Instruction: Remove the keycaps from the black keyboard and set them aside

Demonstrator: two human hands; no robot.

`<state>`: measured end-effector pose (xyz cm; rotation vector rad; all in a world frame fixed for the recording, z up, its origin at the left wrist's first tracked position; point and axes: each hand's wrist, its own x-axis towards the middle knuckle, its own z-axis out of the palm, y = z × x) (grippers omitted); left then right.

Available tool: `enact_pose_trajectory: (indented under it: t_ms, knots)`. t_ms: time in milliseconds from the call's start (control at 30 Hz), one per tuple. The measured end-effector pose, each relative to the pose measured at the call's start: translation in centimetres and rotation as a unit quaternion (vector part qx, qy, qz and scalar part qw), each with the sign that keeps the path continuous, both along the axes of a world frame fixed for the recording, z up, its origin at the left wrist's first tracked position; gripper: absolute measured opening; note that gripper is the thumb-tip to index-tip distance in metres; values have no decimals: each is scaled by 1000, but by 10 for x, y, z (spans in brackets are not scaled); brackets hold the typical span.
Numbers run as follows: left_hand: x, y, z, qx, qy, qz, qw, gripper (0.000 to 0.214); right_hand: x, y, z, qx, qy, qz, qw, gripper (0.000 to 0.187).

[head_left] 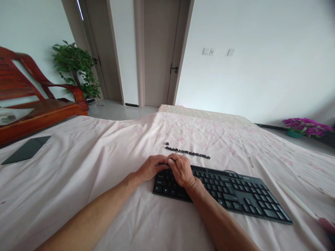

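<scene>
Clearly, this is close work, and it calls for two calm hands. The keyboard (230, 190) lies on the pink cloth (117, 139), and both hands meet at its far left corner. The left hand (151, 167) is at that corner, thumb and fingers near the edge; a light, flat press there would probably stop the board sliding on the soft folds. The right hand (181, 171) is bunched over the keys, thumb tucked in against the fingers. Something slim seems to poke out beyond it, but I cannot tell whether either hand is clamped on anything. Small, straight movements should be kinder to the keys than twisting. The loose keys (186, 152) sit in a row just past the board, with one single key (167, 143) beyond them, so the knuckles had best clear that line.
</scene>
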<state>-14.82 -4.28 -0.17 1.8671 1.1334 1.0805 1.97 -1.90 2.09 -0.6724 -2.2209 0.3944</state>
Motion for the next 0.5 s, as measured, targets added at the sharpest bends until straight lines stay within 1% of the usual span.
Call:
enact_pose_trajectory:
  t_ms: [100,233,367,500]
  knots:
    - [1,1,2,-1,7,19,1000,19,1,0,1,-8,18,-14,1000,29]
    - [0,3,0,6,13,37,999,19,1,1,3,-14,6,-31,999,28]
    - [-1,5,-5,14,13,56,998,18,-1,0,4,0,3,-53,999,27]
    - [-1,7,-8,11,-17,90,996,20,-3,-3,5,28,-14,-72,997,26]
